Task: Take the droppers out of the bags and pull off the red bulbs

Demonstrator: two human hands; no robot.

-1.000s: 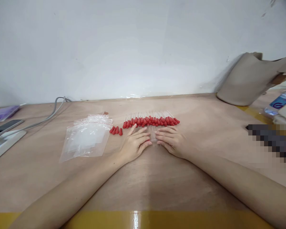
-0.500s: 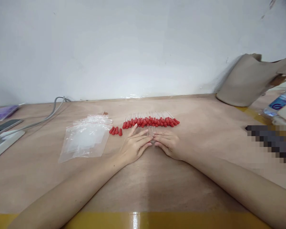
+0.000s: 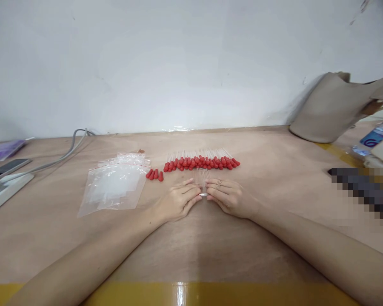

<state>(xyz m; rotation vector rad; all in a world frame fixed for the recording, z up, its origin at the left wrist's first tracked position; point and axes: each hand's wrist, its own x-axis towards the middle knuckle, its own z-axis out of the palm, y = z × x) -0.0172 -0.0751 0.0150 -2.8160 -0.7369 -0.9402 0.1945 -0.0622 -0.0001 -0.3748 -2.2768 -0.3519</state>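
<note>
Side by side at the table's middle, my left hand and my right hand have their fingers bent, thumbs on the near side. A short shiny clear edge spans the gap between them, pinched at both ends; it looks like part of the thin glass tubes lying between my fingers. Just beyond is a row of glass droppers with red rubber bulbs, bulbs towards me. Several loose red bulbs lie left of the row. My fingers hide much of the tubes.
Clear zip bags lie in an overlapping pile on the left. Farther left are a grey cable, a phone and a purple packet. A beige bag and a water bottle stand at right.
Both hands have drawn slightly nearer to me, and their fingers have curled in more. The shiny edge between them shows more plainly. The bulbs and bags have stayed put.
</note>
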